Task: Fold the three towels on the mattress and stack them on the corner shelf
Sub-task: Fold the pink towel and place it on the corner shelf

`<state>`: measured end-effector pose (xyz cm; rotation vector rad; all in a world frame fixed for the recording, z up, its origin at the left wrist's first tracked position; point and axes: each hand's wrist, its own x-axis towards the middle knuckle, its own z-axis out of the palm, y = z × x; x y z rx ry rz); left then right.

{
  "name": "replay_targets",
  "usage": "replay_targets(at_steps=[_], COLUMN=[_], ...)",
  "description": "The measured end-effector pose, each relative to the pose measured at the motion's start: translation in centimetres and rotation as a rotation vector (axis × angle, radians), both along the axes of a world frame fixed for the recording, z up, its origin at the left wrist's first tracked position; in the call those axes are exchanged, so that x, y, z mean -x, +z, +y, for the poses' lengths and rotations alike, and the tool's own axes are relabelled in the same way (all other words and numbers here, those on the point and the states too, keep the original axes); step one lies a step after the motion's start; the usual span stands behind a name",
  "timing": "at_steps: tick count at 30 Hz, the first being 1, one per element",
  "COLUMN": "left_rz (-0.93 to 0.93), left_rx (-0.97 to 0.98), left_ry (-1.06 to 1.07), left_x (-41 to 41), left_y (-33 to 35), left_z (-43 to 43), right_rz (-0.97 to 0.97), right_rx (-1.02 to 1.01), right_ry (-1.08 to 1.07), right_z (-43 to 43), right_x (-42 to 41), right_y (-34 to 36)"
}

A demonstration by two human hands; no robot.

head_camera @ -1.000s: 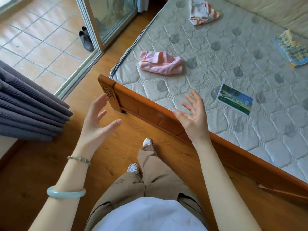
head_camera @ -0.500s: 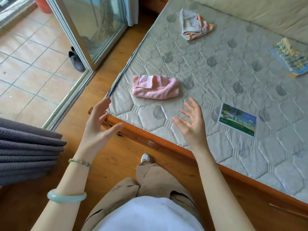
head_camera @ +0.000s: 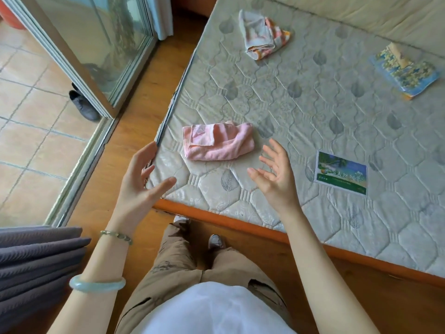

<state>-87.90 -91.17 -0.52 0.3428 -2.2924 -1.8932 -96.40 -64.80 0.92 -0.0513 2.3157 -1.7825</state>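
Near towel (head_camera: 218,142) lies on mattress (head_camera: 301,112), by front-left corner. Far towel (head_camera: 263,34) on same side, well behind it. Third towel (head_camera: 405,68) far right, toward back. Printed card (head_camera: 341,172) right of near towel. Left grip (head_camera: 142,182) and right grip (head_camera: 277,174) flank near towel, just before it, not touching. Shoe (head_camera: 84,106) on floor, left of bed.

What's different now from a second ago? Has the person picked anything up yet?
The person has stepped forward. The left hand and right hand, earlier back by the footboard, now hover open at the mattress corner, either side of the pink towel. Nothing is held. The grey-orange towel and blue towel lie unmoved.
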Motion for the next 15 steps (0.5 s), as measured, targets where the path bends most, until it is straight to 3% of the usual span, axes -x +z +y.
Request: replay_targets(at_steps=[15], left_rz=[-0.022], left_rx=[-0.009], left_ry=[-0.423], left_x=[12.4], left_y=[0.8], left_z=[-8.5], right_rz=[0.078], right_rx=[0.015], right_ry=[-0.323], right_z=[-6.7], right_x=[2.2], right_y=[1.4])
